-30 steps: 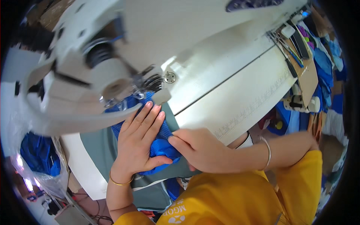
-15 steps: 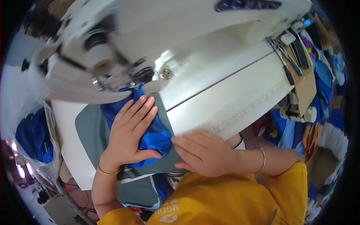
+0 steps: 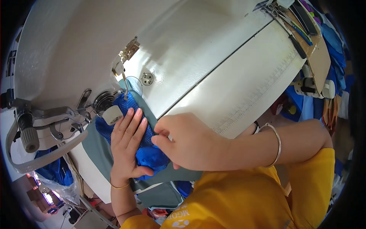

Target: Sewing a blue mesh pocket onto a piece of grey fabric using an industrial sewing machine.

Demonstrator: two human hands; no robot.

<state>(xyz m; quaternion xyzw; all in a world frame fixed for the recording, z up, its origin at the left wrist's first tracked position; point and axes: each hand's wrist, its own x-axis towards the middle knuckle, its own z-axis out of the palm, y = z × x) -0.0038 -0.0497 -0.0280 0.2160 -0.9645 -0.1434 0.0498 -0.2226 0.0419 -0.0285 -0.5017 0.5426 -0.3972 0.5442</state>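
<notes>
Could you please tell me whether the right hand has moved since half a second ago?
Yes. The right hand has moved forward, its fingertips closer to the round metal disc in the white machine bed.

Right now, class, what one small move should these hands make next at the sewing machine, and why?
Probably ease the blue mesh cloth slightly toward the sewing machine, together with the grey cloth beneath: its far end lies at the metal stitching parts, the left hand rests flat on it, and the right hand is at its right edge.
</notes>
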